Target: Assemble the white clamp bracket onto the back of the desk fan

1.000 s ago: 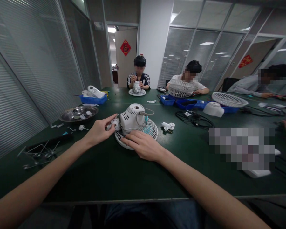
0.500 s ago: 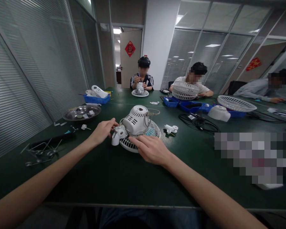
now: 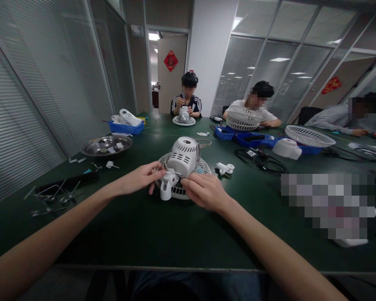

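Note:
In front of me a white fan head lies face down, its slotted motor housing point(image 3: 183, 156) above the round grille point(image 3: 203, 164). A white neck joint point(image 3: 166, 188) sticks out from the housing toward me. My left hand point(image 3: 142, 179) is at the joint's left side, thumb and fingers bent around it and the grille's edge. My right hand point(image 3: 205, 190) has its fingers curled together at the housing's near right edge; whatever is between the fingertips is hidden. A thin cable point(image 3: 205, 144) loops from the housing's back.
A small white fan part point(image 3: 224, 168) lies to the right. On the left are a metal dish point(image 3: 92, 152), wire pieces point(image 3: 59, 198) and a blue bin point(image 3: 125, 127). Black cables point(image 3: 260, 161) lie right; a blurred-out object point(image 3: 335, 205) sits nearer. Co-workers sit across the table.
The fan head has turned, bringing the neck joint right and toward me. My left hand has followed it rightward. My right fingers have gone from stretched out to curled in.

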The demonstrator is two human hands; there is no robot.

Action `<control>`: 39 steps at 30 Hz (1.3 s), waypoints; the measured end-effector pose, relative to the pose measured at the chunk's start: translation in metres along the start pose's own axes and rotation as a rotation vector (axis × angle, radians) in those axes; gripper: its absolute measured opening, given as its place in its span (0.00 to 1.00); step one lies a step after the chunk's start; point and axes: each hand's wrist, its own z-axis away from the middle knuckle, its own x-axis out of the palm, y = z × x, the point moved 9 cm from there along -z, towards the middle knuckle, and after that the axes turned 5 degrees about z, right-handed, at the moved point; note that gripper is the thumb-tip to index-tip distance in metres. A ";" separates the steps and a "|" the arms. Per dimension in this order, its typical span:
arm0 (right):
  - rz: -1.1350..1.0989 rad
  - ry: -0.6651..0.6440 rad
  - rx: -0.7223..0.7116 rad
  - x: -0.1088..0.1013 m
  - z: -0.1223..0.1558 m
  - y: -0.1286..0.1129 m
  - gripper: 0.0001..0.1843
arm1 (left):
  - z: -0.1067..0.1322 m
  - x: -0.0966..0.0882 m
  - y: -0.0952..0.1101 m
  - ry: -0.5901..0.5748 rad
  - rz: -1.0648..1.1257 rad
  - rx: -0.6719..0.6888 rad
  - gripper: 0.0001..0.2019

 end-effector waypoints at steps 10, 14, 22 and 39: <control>0.030 -0.032 0.048 0.003 -0.004 -0.002 0.10 | 0.003 0.012 0.009 -0.133 0.072 0.046 0.18; 0.035 -0.055 0.041 0.006 -0.002 -0.001 0.09 | 0.004 0.024 0.010 -0.159 0.071 0.049 0.18; 0.025 -0.053 0.034 0.007 0.000 0.004 0.07 | 0.004 0.032 0.009 -0.157 0.061 0.060 0.17; 0.043 -0.093 0.062 0.012 0.001 0.009 0.08 | -0.001 0.031 0.006 -0.092 0.070 0.104 0.17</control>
